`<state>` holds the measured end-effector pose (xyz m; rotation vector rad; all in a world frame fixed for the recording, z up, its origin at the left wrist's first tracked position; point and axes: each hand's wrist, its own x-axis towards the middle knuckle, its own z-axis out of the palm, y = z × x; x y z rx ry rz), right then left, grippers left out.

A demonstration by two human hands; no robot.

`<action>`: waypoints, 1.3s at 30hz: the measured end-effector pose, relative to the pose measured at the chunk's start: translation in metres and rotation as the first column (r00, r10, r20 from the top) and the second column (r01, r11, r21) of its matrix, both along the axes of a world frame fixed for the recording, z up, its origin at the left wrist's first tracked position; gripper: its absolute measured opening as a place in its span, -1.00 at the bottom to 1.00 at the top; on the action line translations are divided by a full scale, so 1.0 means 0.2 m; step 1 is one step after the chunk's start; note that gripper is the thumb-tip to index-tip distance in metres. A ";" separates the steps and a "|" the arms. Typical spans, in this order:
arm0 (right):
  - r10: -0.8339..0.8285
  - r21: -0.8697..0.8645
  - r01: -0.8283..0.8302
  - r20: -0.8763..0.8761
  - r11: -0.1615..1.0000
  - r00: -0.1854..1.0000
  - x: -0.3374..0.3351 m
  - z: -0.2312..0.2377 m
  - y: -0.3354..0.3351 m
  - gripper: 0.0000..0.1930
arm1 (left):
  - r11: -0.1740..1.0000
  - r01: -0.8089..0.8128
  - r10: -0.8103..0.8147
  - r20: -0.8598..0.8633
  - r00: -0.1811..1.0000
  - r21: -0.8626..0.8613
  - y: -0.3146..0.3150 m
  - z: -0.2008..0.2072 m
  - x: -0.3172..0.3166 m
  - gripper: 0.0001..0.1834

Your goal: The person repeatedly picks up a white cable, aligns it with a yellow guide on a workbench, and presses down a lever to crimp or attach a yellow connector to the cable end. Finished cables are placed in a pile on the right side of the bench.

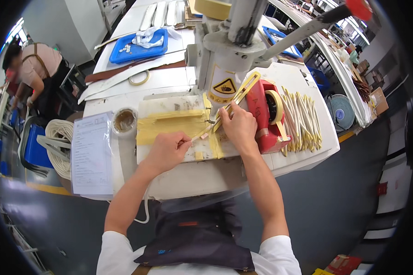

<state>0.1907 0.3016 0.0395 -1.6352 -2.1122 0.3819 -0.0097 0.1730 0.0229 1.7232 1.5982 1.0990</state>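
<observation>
My left hand (167,151) pinches a white cord (197,136) close to its end, low over the work board. Just right of it, my right hand (236,126) is closed around yellow-handled snips (248,86). Their dark tip appears near the cord's end; whether it touches the cord I cannot tell. Strips of yellow tape cover much of the board (170,123) beneath. Beside my right hand stands a red tape dispenser (261,114) with a yellow tape roll (275,107). Farther right lies a pile of short white cords with yellow ends (303,119).
A grey press (225,55) with a long lever (307,32) rises behind my hands. Left are a tape roll (124,121), a printed sheet (92,156) and coiled white rope (59,142). A blue tray (137,48) sits farther back. Another person (41,68) bends over at far left.
</observation>
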 end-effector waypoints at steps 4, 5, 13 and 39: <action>0.000 0.005 -0.001 0.012 1.000 1.000 0.01 -0.01 0.02 -0.46 | 1.000 0.013 -0.013 0.000 1.000 0.025 0.01 -0.01 0.00 -0.88; 0.002 0.000 -0.002 0.016 1.000 1.000 0.01 -0.01 0.02 -0.45 | 1.000 0.001 0.000 0.024 1.000 -0.014 0.01 -0.01 0.01 -0.88; -0.009 -0.047 0.010 0.009 0.999 1.000 0.00 0.00 0.04 -0.42 | 0.986 -0.026 0.042 0.094 0.995 -0.167 0.05 0.03 0.03 -0.87; 0.011 -0.066 -0.010 0.026 0.998 1.000 0.02 0.00 0.01 -0.45 | 0.993 -0.064 0.067 0.032 0.997 -0.103 0.08 0.00 0.08 -0.86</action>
